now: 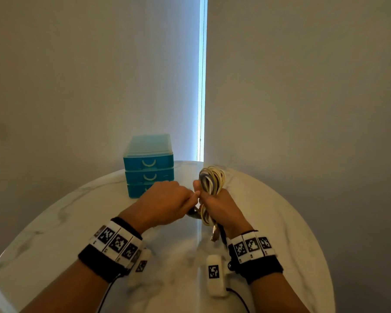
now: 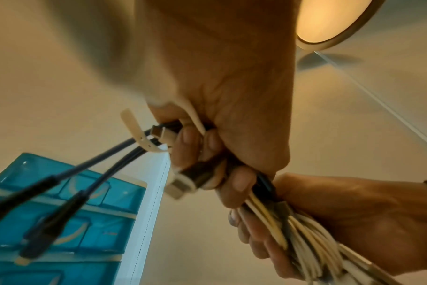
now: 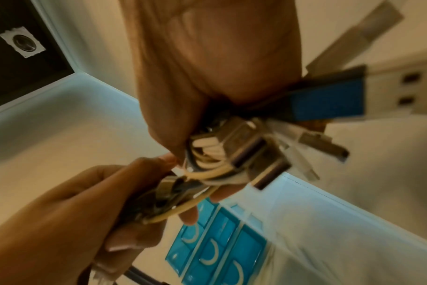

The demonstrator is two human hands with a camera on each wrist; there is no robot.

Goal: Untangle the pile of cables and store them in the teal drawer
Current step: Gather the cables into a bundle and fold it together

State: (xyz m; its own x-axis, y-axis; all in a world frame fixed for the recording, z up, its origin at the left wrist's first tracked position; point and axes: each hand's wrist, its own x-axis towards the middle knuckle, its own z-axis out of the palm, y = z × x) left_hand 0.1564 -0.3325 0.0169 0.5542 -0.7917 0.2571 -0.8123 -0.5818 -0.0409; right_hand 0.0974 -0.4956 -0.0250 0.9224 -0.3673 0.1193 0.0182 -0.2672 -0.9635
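A looped bundle of white, yellow and grey cables [image 1: 212,179] stands upright in my right hand [image 1: 221,208], which grips it round the middle above the table. My left hand [image 1: 165,199] is pressed against it from the left and grips dark cables [image 2: 85,173] and a metal plug. Several USB plugs [image 3: 329,100] stick out below my right hand [image 3: 207,57]. The teal drawer unit [image 1: 148,163] stands behind my left hand, and the two drawers I can see whole are closed. In the left wrist view the white strands [image 2: 305,241] fan out of the right fist.
The round white marble table [image 1: 54,222] carries the drawer unit at its far edge. Pale blinds hang behind it with a bright gap [image 1: 202,86]. A ceiling lamp [image 2: 329,19] shows in the left wrist view.
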